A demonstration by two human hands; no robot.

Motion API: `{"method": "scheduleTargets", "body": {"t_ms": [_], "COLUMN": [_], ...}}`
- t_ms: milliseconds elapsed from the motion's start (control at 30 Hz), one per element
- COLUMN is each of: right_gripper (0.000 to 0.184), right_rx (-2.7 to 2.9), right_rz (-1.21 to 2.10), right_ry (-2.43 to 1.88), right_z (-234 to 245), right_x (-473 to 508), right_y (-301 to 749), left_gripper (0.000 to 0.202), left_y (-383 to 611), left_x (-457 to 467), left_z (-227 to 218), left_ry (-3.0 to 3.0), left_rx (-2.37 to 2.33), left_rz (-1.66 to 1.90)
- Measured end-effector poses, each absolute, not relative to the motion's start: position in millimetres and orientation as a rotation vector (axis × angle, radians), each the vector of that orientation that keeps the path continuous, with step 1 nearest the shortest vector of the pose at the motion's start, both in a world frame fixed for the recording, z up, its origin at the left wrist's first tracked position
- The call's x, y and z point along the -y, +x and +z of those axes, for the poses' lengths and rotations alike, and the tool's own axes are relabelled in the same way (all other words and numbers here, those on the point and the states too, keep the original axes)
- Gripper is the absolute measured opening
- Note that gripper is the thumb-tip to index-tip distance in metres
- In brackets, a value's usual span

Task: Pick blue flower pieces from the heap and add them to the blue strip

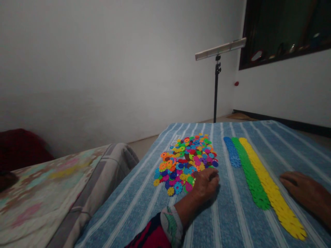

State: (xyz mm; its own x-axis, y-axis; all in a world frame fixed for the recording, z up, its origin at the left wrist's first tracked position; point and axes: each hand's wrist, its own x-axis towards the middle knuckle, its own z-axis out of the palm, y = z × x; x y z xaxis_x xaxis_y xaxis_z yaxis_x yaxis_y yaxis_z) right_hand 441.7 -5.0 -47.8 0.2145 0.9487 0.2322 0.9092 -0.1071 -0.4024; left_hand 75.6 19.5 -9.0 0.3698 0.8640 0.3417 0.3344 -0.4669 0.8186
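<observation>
A pile of small, colourful, notched plastic discs [186, 162] lies on the striped blue cloth [217, 220]. My left hand [207, 184] is at the near right edge of the pile, its fingers curled in; what they hold, if anything, is hidden. To the right are three rows of overlapping discs sorted by colour: a short blue row [232, 153], a longer green row [250, 177] and the longest, a yellow row [271, 187]. My right hand [307, 191] lies low over the cloth just right of the yellow row, fingers stretched out toward it, with nothing visible in them.
On the left is a bed or couch with a patterned cover [64, 182], and a dark red item [23, 148] behind it. Beyond the table's far edge stands a black pole [216, 89] carrying a long pale panel [221, 49]. A dark-framed window [284, 31] is at upper right.
</observation>
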Motion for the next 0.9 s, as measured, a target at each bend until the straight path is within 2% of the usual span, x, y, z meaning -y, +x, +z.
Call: {"method": "scheduleTargets", "body": {"t_ms": [100, 233, 400, 567, 767, 900], "right_gripper": [0.047, 0.045, 0.045, 0.049, 0.049, 0.044], "right_rx": [1.706, 1.722, 1.702, 1.693, 1.644, 1.635], "right_rz": [0.166, 0.171, 0.185, 0.193, 0.235, 0.219], "right_ry": [-2.032, -1.995, -2.0, -2.043, -2.034, -1.976], "right_z": [-43, -42, -42, -33, -24, -23], "right_x": [6, 8, 8, 10, 14, 14], "right_y": [439, 437, 437, 432, 424, 423], "left_gripper": [0.018, 0.027, 0.047, 0.06, 0.047, 0.037], "left_y": [65, 51, 47, 55, 55, 40], "left_x": [-35, -57, -74, -78, -74, -87], "left_z": [0, 15, 38, 37, 29, 36], "left_ry": [2.135, 2.269, 2.294, 2.282, 2.424, 2.406], "left_rx": [-1.162, -1.45, -1.95, -1.943, -1.774, -1.849], "left_rz": [1.1, 1.006, 0.511, 0.233, 0.228, 0.23]}}
